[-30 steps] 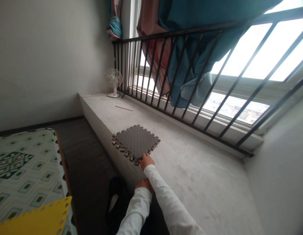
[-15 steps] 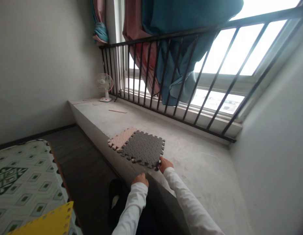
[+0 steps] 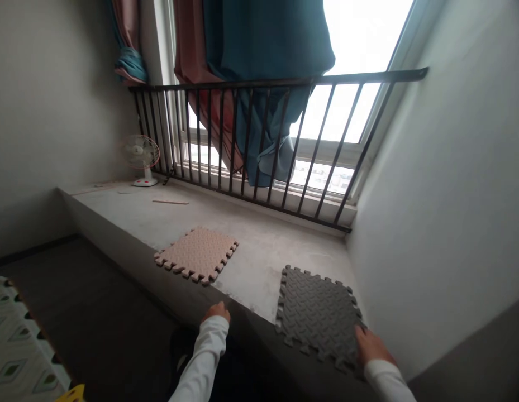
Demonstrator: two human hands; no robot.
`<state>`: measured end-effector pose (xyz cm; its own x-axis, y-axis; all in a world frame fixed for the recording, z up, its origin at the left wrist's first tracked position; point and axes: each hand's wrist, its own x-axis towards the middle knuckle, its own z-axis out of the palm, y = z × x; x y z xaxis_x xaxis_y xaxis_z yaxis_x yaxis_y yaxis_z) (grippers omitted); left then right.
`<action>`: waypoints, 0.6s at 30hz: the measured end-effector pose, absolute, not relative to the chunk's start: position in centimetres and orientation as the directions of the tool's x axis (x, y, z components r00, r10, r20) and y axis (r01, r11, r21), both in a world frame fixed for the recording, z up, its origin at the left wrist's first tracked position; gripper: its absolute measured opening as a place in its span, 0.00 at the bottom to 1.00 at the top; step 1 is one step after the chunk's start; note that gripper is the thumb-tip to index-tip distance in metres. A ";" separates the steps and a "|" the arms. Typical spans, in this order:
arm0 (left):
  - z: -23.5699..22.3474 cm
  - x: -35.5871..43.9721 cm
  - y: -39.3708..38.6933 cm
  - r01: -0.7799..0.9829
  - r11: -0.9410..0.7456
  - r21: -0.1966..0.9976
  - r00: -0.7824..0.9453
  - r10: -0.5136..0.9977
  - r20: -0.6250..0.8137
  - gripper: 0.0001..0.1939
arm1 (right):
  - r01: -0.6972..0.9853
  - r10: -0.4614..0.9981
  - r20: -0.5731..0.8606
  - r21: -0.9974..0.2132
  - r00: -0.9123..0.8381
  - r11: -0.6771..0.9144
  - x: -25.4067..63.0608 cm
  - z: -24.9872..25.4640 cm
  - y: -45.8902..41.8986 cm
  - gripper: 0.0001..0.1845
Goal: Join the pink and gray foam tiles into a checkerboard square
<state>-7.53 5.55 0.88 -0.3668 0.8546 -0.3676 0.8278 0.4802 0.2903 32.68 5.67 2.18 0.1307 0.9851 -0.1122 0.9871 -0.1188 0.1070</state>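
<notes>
My right hand [image 3: 371,346] grips the right edge of a dark grey foam puzzle mat [image 3: 320,312], thumb on top, fingers hidden beneath. The mat has a ridged surface and interlocking teeth, and its near part reaches out past the ledge's front edge. To its left, a pinkish-beige foam puzzle mat [image 3: 198,252] lies flat on the ledge, apart from the grey one. My left hand [image 3: 217,312] hangs in front of the ledge below the pink mat, fingers curled in; whether they hold anything is hidden.
The pale window ledge [image 3: 259,273] runs below a dark metal railing [image 3: 242,195]. A small fan [image 3: 144,162] stands at its far left, near a thin strip [image 3: 170,202]. Blue and pink curtains [image 3: 263,39] hang behind the bars. At lower left is a patterned surface [image 3: 16,346] with a yellow piece [image 3: 72,394].
My right hand has moved the grey mat right, off the pink mat, which now shows whole. The view has swung right. My left hand stays curled.
</notes>
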 end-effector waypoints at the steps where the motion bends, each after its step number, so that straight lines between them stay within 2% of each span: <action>1: 0.9 -7.5 5.5 0.830 0.476 0.289 -0.363 0.856 -0.367 0.12 | 0.987 0.986 -0.115 0.124 0.118 -0.104 32.0 2.1 5.0 0.25; 5: 0.9 -7.1 5.0 0.843 0.460 0.279 -0.356 0.866 -0.350 0.13 | 0.996 0.973 -0.227 0.088 0.030 -0.010 26.7 1.5 3.7 0.30; 9: 0.9 -7.5 4.0 0.846 0.459 0.273 -0.366 0.871 -0.328 0.14 | 0.998 0.947 -0.318 0.065 0.036 -0.016 22.2 0.8 4.2 0.35; 14: 1.0 -8.6 3.1 0.834 0.487 0.259 -0.408 0.861 -0.303 0.15 | 0.994 0.950 -0.305 0.100 0.075 -0.046 21.1 0.7 4.8 0.35; 18: 0.8 -9.2 3.1 0.833 0.495 0.248 -0.419 0.856 -0.303 0.14 | 0.996 0.946 -0.316 0.064 0.074 -0.057 21.6 -0.2 5.0 0.33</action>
